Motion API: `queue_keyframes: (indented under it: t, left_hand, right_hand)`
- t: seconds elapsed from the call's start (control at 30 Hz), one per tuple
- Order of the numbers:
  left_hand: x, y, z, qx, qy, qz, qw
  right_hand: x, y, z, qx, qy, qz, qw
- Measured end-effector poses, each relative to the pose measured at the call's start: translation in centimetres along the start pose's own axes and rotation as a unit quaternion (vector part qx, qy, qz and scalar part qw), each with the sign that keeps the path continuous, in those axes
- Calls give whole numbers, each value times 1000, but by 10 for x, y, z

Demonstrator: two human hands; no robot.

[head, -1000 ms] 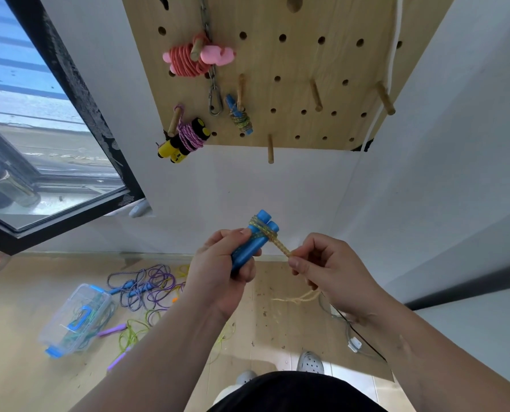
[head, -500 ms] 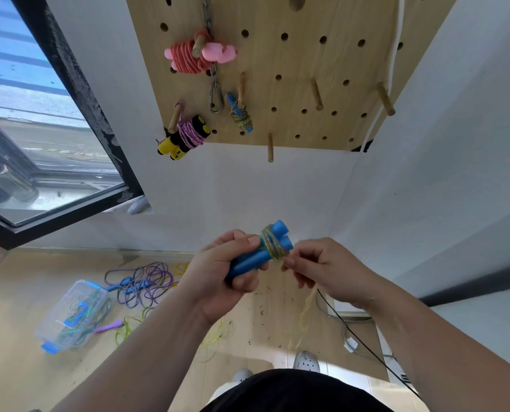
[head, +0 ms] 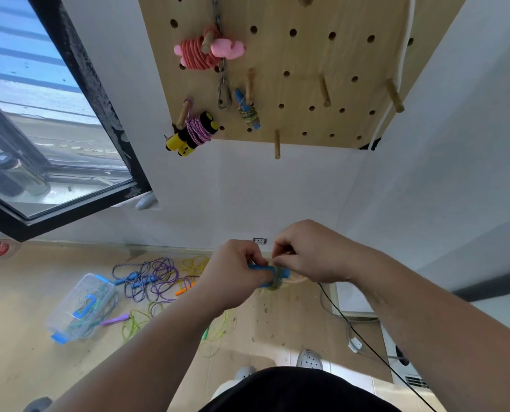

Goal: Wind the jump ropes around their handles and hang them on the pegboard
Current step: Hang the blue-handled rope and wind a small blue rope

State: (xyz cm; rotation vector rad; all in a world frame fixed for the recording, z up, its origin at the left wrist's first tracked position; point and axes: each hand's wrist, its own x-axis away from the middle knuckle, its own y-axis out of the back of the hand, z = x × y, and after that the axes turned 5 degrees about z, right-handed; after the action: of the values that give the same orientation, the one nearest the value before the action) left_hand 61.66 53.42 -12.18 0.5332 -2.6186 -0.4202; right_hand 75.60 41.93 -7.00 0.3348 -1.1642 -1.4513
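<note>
My left hand [head: 233,273] grips a pair of blue jump-rope handles [head: 283,274] held sideways at waist height. Yellow-green rope [head: 276,281] is wound around them near their right end. My right hand [head: 310,252] is just above and right of the handles, fingers curled and pinching the rope; the pinch itself is mostly hidden. Above, the wooden pegboard [head: 301,55] carries three wound ropes: a pink one [head: 206,52], a yellow-and-black-handled one with purple cord [head: 192,133], and a small blue-handled one [head: 247,111].
Loose ropes lie on the floor: a purple and blue tangle [head: 146,278] and thin green cord [head: 137,321]. A clear plastic box [head: 79,307] with blue clips sits at left. Bare pegs [head: 324,90] stick out of the board. A black cable [head: 366,343] runs along the floor at right.
Both hands have dropped lower. The handles turned from tilted upward to lying sideways. My right hand came over the top of them with the rope, and more turns sit on the handles.
</note>
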Motion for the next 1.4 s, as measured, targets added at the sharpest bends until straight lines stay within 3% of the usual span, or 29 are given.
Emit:
queue_keyframes:
  t: [0.13,0.27,0.4,0.57,0.7,0.8,0.9,1.07,1.23,1.4]
  left_hand:
    - [-7,10,-2,175,16,-92,980]
    - [-8,12,-14,317,43,-115,940]
    - [-6,15,-25,450,59,-84,887]
    - [-2,9,-35,494,64,-47,866]
    - [-1,8,-38,534,52,-12,844]
    - [1,8,-38,532,37,23,845]
    - [5,13,-35,512,27,78,855]
    - [7,23,-26,380,20,182,907]
    - [7,16,-21,182,10,179,967]
    - [1,7,-10,49,12,163,985]
  right_hand:
    - [8,-16,13,-62,8,-127,990]
    - [21,-26,15,-176,-5,-207,962]
    - [30,-36,9,-221,-24,-228,948]
    - [35,-41,-2,-297,-21,-234,925]
    - [33,-42,-15,-349,8,-194,917]
    - [33,-40,-27,-416,24,-141,898]
    - [35,-34,-40,-417,32,-88,904]
    - [31,-12,-50,-377,42,30,925]
    - [9,5,-47,-225,26,98,969]
    - [-9,6,-30,-1,5,114,994]
